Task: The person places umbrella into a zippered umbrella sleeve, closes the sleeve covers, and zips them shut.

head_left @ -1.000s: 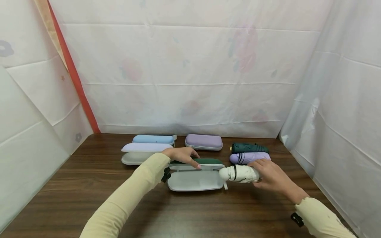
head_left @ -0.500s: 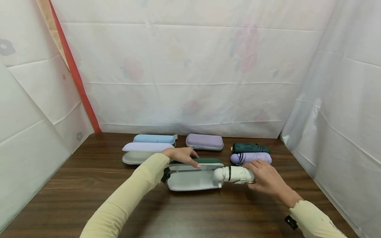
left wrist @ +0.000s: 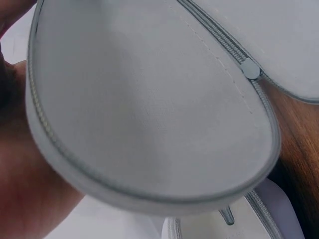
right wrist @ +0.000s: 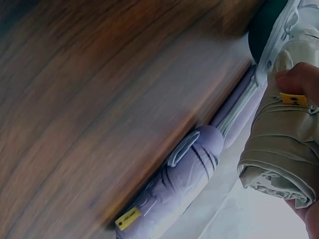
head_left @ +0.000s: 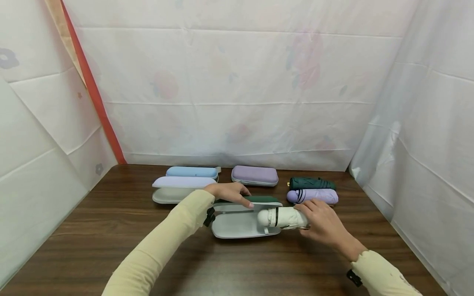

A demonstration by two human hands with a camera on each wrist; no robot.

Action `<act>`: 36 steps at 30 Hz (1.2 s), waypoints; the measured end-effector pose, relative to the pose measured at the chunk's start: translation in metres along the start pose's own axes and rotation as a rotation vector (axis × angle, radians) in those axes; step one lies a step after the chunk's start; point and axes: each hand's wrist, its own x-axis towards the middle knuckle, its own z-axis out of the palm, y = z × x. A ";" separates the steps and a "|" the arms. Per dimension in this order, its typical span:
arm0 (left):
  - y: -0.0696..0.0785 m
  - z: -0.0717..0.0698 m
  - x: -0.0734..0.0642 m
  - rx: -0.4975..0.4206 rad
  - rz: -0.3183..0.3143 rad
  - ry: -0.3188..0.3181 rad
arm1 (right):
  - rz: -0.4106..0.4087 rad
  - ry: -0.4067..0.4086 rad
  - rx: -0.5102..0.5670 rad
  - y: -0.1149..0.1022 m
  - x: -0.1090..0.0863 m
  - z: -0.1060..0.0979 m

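My right hand (head_left: 322, 224) grips a folded white umbrella (head_left: 290, 218) by its right part, with its rounded white end over the right side of an open case (head_left: 235, 228). That case has a green outside, a pale grey lining and a zipper. My left hand (head_left: 231, 193) holds its raised lid, thumb on the inner side. In the left wrist view the grey lining (left wrist: 149, 109) fills most of the picture, with part of the hand (left wrist: 35, 184) behind it. In the right wrist view the thumb (right wrist: 301, 82) presses on the rolled umbrella (right wrist: 279, 134) beside a yellow tag.
Behind on the wooden table (head_left: 240, 267) lie an open lavender case (head_left: 183, 182), a shut blue case (head_left: 190, 172) and a shut purple case (head_left: 255, 175). A dark green umbrella (head_left: 311, 183) and a lavender umbrella (head_left: 314, 195) lie at the right.
My right hand has moved left with the white umbrella, bringing its rounded end further over the open green case. My left hand stays at the lid.
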 end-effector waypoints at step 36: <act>0.010 0.007 0.005 0.021 -0.012 0.010 | -0.039 -0.077 0.087 -0.050 0.031 0.016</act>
